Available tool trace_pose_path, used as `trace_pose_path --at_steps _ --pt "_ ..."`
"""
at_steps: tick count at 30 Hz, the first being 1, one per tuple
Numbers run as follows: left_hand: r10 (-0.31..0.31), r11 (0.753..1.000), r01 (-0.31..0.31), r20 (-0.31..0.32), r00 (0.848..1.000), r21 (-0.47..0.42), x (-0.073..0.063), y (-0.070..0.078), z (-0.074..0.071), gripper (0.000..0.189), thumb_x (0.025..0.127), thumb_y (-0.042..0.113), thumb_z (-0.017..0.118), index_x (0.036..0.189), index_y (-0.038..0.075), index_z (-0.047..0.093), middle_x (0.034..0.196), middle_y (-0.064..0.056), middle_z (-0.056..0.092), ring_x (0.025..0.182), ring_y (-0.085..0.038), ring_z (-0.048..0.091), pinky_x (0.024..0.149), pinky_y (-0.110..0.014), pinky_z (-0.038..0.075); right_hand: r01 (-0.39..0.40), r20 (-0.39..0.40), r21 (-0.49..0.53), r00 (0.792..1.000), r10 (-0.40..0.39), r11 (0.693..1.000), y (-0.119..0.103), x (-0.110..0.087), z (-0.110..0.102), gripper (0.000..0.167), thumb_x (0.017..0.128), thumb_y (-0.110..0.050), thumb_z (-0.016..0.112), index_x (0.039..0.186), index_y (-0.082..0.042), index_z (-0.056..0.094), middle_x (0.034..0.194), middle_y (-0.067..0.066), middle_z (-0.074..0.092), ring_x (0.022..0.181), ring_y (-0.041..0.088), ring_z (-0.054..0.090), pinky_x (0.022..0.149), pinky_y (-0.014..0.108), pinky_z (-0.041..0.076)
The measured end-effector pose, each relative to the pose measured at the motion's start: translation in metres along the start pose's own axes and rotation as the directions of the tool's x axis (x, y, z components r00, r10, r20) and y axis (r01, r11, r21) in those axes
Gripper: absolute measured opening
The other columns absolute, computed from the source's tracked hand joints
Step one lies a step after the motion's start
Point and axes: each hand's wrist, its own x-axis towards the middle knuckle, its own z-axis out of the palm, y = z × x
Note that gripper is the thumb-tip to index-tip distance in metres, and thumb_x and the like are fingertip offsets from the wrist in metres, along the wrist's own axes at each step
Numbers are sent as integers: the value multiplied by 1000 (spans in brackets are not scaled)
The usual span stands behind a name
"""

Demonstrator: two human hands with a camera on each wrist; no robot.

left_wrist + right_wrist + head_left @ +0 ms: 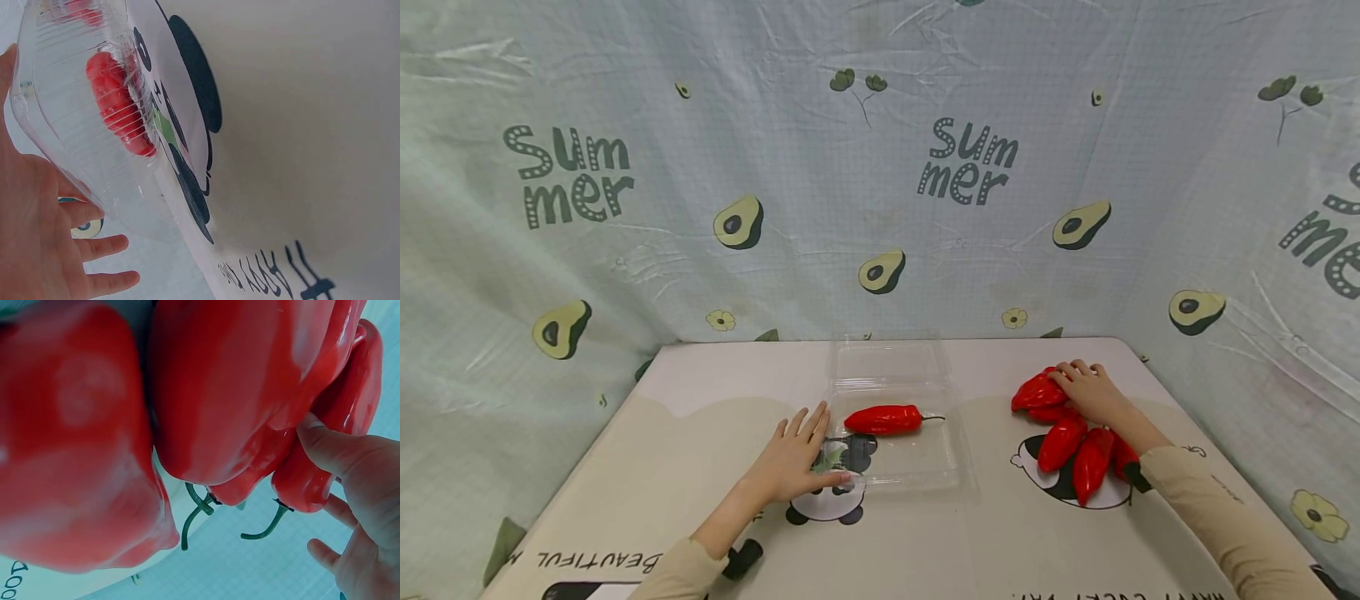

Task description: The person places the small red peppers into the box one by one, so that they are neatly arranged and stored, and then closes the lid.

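A clear plastic clamshell box stands on the table with its lid folded back. One red pepper lies across its inside, stem pointing right. My left hand rests against the box's left side with fingers spread and straight; the left wrist view shows the palm along the clear wall. At the right, my right hand is at the back of a pile of red peppers. In the right wrist view its thumb presses one red pepper with a green stem, and the fingers go behind it.
The light tabletop carries printed panda pictures and lettering. A hanging sheet printed with avocados encloses the back and sides. Several peppers of the pile lie close together between the right forearm and the box.
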Motion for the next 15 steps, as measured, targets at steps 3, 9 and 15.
trace_pose_path --at_steps 3,9,15 --pt "13 1000 -13 -27 1000 -8 -1 0 1 100 74 74 38 137 -3 29 144 -19 28 127 -43 29 99 -61 24 9 -16 1 1000 -9 1000 1 -1 1 48 70 -13 72 113 -3 54 109 18 54 102 35 45 77 53 40" --pt "-7 1000 7 14 1000 9 1 -1 1 97 75 70 44 138 -1 27 147 -16 24 130 -41 26 101 -60 24 15 -45 -12 999 -16 1000 3 -3 2 47 70 -14 73 111 -1 54 108 18 55 100 35 46 77 53 41" --pt "-17 999 16 50 999 29 2 -1 0 97 75 69 45 139 0 25 148 -15 22 131 -40 26 101 -59 24 -8 -21 10 1000 8 1000 3 -5 3 49 71 -15 72 114 -2 53 111 18 55 101 35 46 79 54 40"
